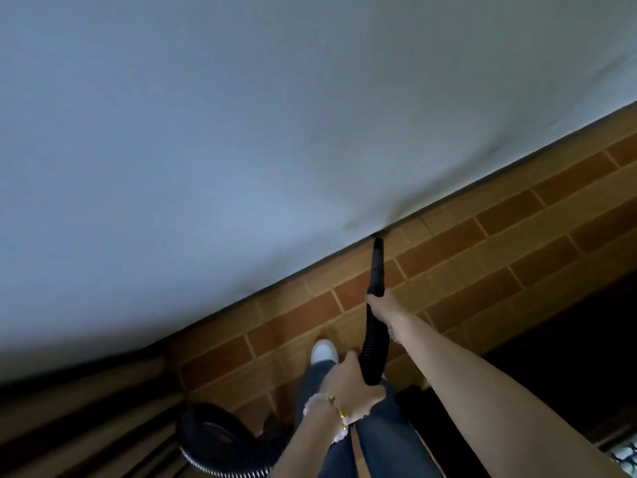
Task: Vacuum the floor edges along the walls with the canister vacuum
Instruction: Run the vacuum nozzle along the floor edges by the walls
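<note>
The crevice nozzle (377,267) of the canister vacuum points steeply down, and its narrow tip sits right in the seam where the pale grey wall (241,132) meets the brick-patterned floor (482,236). The tip touches, or all but touches, the floor edge, and a small dark smudge on the wall lies just above it. The right grip (379,303), at the end of a bare arm that reaches in from the lower right, is closed around the wide base of the nozzle, where it joins the black ribbed hose (374,339). The fingers wrap out of sight behind the tube. The left grip (348,381) is lower down and nearer the body. It is curled firmly around the hose, with the thumb lying along its side. A pale beaded bracelet (331,408) with gold pieces circles that wrist. Below this hand the hose passes out of sight. A loop of hose (206,432) with light ribbing lies on the floor at the lower left, beside brown pleated folds (69,408). A white shoe (324,351) stands on the tiles near the wall, under a leg in blue jeans (379,436). To the right the floor gives way to a dark patch (568,357), too dim to identify.
</note>
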Motion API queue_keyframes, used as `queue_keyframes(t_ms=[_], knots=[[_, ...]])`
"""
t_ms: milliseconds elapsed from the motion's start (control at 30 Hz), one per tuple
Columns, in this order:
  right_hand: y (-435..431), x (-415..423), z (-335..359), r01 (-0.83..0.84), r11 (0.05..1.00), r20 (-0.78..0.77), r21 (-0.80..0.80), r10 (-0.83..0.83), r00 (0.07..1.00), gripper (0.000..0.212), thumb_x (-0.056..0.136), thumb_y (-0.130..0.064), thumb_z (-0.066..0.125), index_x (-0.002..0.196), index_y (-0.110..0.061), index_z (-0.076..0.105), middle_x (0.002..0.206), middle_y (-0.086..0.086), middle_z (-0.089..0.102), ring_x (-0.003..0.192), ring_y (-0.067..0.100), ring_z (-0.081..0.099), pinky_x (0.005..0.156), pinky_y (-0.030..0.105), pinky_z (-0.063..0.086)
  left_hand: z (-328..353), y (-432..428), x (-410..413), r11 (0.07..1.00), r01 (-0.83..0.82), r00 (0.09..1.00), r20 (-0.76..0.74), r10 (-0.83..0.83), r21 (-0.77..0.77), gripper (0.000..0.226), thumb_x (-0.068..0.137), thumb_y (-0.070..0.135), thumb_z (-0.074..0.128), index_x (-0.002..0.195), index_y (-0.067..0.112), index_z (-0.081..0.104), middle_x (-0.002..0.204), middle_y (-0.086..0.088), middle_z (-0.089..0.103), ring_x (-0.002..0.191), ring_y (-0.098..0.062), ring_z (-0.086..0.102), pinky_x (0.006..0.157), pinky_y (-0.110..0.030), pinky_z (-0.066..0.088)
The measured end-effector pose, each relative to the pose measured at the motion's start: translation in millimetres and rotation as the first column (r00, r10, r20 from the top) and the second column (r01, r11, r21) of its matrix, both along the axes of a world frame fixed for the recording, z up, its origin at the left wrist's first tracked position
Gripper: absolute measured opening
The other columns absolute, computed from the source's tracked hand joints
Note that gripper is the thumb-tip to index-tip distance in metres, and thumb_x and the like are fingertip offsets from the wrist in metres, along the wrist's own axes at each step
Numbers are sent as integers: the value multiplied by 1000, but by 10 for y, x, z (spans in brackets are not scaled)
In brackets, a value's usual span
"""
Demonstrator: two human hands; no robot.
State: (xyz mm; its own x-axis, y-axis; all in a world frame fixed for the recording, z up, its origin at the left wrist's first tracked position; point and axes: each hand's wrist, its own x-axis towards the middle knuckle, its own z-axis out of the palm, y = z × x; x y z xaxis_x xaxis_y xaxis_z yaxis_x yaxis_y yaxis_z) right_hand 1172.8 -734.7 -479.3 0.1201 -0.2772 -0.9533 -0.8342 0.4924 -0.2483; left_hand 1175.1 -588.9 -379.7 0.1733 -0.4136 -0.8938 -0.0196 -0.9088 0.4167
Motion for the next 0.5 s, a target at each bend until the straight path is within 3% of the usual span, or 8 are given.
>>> queue_keyframes(t_ms=[133, 267, 333, 400, 500], knots=[[178, -33, -109, -111, 994, 5, 19, 111, 994, 60, 100, -25, 41, 152, -19, 12, 149, 11, 33, 126, 36, 44, 85, 39, 42, -18, 174, -198, 993, -118, 991, 55, 119, -17, 23, 75, 28, 57, 90, 21, 42, 80, 2, 53, 64, -14, 54, 54, -26, 43], [398, -55, -152, -169, 985, 11, 35, 169, 986, 55, 98, -25, 41, 149, -17, 21, 142, 14, 40, 122, 37, 47, 90, 44, 44, -11, 382, -317, 979, -201, 979, 30, 202, -14, 28, 75, 34, 60, 92, 21, 42, 80, 2, 55, 64, -14, 55, 57, -29, 48], [532, -69, -149, -178, 983, 36, 44, 176, 984, 44, 98, -22, 41, 140, -16, 33, 127, 15, 49, 113, 36, 52, 90, 46, 45, -5, 500, -350, 967, -256, 966, -24, 256, -12, 30, 73, 37, 62, 90, 22, 42, 82, 2, 55, 68, -16, 58, 64, -34, 52], [662, -77, -101, -201, 977, 67, 64, 197, 978, 34, 98, -19, 40, 131, -15, 41, 110, 14, 51, 96, 33, 54, 79, 43, 46, 9, 623, -380, 953, -302, 951, -79, 300, -15, 28, 74, 35, 64, 87, 22, 42, 82, 1, 54, 69, -18, 56, 67, -35, 51], [891, -73, -34, -221, 969, 59, 112, 216, 975, 26, 96, -20, 41, 121, -17, 43, 99, 13, 51, 77, 29, 54, 65, 38, 47, 62, 815, -412, 906, -423, 892, -190, 411, -27, 21, 80, 24, 64, 82, 19, 43, 76, -3, 52, 56, -15, 53, 57, -29, 49]])
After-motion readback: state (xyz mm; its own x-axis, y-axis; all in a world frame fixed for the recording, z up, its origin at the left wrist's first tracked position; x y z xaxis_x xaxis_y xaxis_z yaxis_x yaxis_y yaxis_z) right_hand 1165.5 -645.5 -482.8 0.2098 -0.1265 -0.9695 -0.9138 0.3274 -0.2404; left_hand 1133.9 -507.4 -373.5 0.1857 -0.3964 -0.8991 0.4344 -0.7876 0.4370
